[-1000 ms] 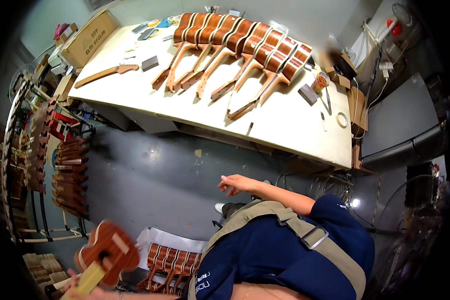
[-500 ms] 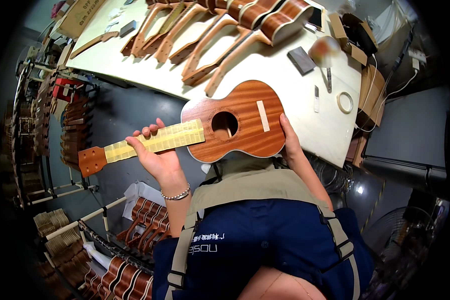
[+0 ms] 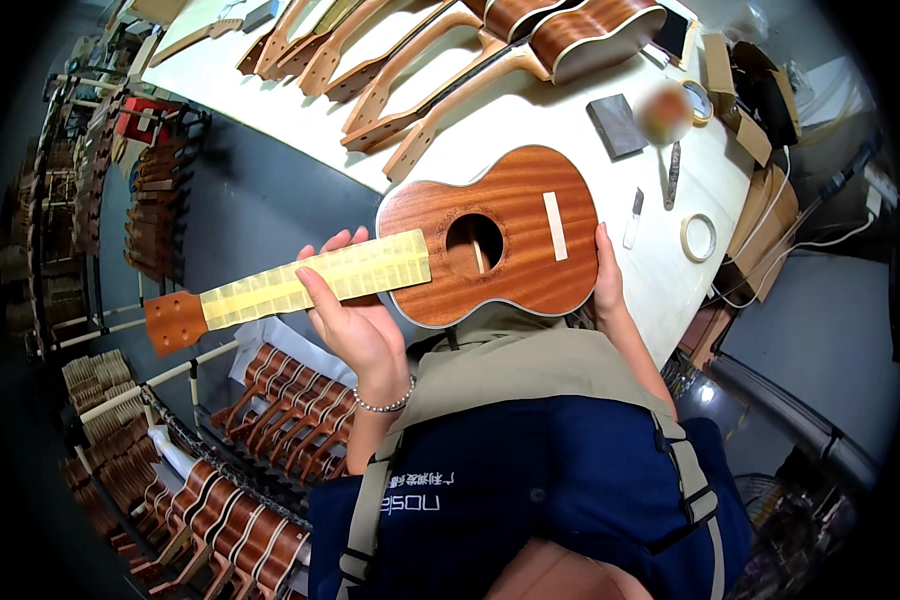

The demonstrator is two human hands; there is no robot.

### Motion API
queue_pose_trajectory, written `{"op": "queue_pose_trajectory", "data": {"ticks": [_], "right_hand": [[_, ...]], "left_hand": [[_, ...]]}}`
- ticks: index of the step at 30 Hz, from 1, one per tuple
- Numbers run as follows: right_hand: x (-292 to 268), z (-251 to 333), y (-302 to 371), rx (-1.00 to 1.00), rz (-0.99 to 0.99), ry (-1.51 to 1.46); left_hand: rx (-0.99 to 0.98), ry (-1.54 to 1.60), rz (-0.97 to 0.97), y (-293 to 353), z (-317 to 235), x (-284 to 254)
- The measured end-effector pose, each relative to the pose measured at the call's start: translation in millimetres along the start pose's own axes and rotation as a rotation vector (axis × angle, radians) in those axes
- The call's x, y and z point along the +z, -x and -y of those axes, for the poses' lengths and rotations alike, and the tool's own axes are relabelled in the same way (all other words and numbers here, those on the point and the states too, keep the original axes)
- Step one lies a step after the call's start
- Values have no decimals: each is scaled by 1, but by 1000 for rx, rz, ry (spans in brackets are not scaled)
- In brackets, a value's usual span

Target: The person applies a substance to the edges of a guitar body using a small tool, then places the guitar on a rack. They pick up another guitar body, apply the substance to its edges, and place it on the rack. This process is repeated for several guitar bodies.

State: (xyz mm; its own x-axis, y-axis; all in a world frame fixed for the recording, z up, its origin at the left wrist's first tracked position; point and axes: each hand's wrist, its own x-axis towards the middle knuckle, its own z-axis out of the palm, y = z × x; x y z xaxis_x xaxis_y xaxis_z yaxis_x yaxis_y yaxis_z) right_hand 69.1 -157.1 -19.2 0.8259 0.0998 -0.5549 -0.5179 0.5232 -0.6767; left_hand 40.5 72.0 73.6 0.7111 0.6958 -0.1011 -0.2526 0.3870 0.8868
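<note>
A brown wooden ukulele lies level across my lap by the table's near edge, its headstock pointing left. Pale yellow masking tape covers its fretboard, and a light strip of tape sits on the body right of the soundhole. My left hand wraps the neck from below, the thumb over the near edge and the fingertips showing beyond the far edge. At the body's right end my right hand grips the rim, with its fingers partly hidden underneath.
On the white table lie several unfinished ukuleles, a dark grey block, a utility knife and a tape roll. An open cardboard box stands at the back right. Racks of ukuleles stand at my left.
The view has shifted, moving the table and racks within it. Both hands still hold the ukulele, and my left hand sits slightly nearer the body along the neck.
</note>
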Motion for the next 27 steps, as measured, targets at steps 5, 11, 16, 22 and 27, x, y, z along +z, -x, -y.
{"op": "queue_pose_trajectory", "data": {"ticks": [5, 11, 16, 22, 27], "right_hand": [[-15, 6, -14, -60, -4, 33], [-20, 14, -24, -196, -3, 80], [-11, 25, -17, -221, 66, 151], [-7, 31, -15, -260, 115, 226], [3, 33, -13, -299, 159, 235]], "left_hand": [[-30, 30, -30, -4, 16, 12], [-86, 76, -53, -17, 36, 13], [-111, 84, -78, -26, 42, 13], [-137, 94, -143, -34, 48, 7], [-129, 92, -175, -38, 52, -6]]}}
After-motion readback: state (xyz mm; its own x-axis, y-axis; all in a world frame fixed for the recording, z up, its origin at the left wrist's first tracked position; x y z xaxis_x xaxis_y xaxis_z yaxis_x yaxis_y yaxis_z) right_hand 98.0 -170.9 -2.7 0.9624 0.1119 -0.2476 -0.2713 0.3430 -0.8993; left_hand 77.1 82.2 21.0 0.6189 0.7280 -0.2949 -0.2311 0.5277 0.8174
